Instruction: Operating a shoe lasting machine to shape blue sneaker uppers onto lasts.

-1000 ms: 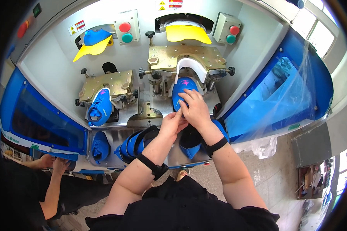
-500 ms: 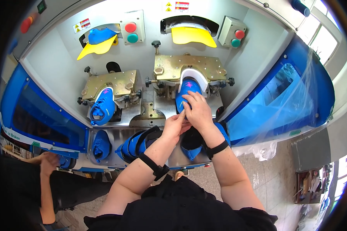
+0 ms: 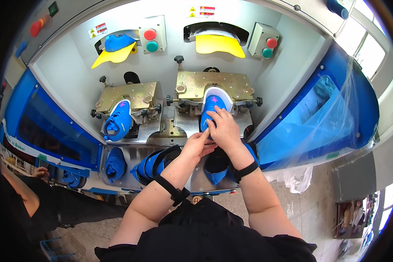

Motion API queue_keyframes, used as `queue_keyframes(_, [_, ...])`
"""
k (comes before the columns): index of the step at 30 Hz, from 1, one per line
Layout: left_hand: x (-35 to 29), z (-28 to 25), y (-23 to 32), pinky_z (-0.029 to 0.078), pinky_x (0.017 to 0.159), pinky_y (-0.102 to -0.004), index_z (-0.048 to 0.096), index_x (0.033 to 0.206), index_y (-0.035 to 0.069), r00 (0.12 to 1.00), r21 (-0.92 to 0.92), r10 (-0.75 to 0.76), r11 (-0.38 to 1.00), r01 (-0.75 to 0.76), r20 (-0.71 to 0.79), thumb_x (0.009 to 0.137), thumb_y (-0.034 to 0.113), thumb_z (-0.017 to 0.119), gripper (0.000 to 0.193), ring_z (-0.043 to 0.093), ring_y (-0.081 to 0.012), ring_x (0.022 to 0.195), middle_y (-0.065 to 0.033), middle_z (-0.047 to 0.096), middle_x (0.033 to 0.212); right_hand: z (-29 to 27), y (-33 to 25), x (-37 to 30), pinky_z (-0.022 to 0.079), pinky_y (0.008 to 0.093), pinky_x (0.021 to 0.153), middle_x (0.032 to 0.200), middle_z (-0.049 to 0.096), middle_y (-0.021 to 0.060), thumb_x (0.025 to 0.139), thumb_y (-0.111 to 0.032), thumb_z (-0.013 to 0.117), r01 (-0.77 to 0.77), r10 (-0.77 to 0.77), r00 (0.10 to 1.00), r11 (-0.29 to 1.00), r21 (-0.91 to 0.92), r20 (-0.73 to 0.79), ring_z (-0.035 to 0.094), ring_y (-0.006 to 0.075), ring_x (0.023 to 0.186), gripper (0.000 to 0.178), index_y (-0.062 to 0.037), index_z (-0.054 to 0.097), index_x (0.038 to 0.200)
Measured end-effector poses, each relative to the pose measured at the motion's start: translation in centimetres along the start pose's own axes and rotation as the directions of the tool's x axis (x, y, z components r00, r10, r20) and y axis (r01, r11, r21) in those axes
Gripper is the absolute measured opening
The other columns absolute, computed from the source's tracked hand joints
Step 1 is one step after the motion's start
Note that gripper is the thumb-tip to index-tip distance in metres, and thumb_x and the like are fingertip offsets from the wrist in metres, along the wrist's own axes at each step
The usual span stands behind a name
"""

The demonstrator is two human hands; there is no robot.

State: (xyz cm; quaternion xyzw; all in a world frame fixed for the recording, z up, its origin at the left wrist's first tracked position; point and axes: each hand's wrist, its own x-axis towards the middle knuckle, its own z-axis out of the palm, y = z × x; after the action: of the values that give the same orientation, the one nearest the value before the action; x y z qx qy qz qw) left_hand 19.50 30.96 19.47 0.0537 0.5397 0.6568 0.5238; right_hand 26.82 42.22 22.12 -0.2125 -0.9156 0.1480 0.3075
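A blue shoe upper [image 3: 211,102] with a pink mark lies in the right-hand station, its toe end inside the white U-shaped pad under a brass-coloured clamp plate [image 3: 214,80]. Over the upper's near part rests my right hand [image 3: 225,131], fingers bent and pressing on it, thumb reaching toward the left. My left hand [image 3: 198,146] is closed at the upper's near end, its fingertips touching the right thumb; the part it grips is mostly hidden by my hands. Another blue shoe upper [image 3: 119,118] sits in the left-hand station under its own clamp plate [image 3: 129,93].
Several blue uppers, one of them here [image 3: 115,163], lie on the metal ledge [image 3: 133,153] before the stations. Two button boxes [image 3: 153,35] and yellow flaps [image 3: 220,45] are on the back wall. Blue side panels [image 3: 318,118] flank the opening. At left, another person's arm [image 3: 24,192] shows.
The view has shifted slightly. Both my hands stay at the right-hand upper with little change. The other person's hand at the left has moved away toward the left edge.
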Motion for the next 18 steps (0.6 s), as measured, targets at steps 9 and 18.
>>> queue_keyframes(9, [0.0,-0.5,-0.5,0.052,0.068,-0.0346,0.050,0.118,0.007,0.996,0.101,-0.082,0.991,0.083,-0.022,0.093,0.050,0.058,0.050,0.068,-0.0210,0.092,-0.0058,0.068,0.106,0.4,-0.1,-0.7,0.047,0.0442,0.097,0.129,0.058,0.0152,0.086,-0.027,0.062,0.018,-0.019,1.000,0.999,-0.037,-0.022,0.052,0.0388,0.120,0.028,-0.0159,0.068,0.112])
queue_keyframes(18, [-1.9,-3.6,-0.9,0.048,0.075,-0.0351,0.047,0.128,0.010,1.000,0.187,-0.003,0.982,0.008,-0.026,0.094,0.046,0.059,0.051,0.063,-0.0186,0.099,-0.0066,0.064,0.116,0.9,-0.1,-1.1,0.043,0.0440,0.102,0.132,0.055,0.0139,0.088,-0.026,0.061,0.035,-0.040,0.998,0.994,-0.101,-0.042,0.049,0.0378,0.124,0.031,-0.0161,0.065,0.116])
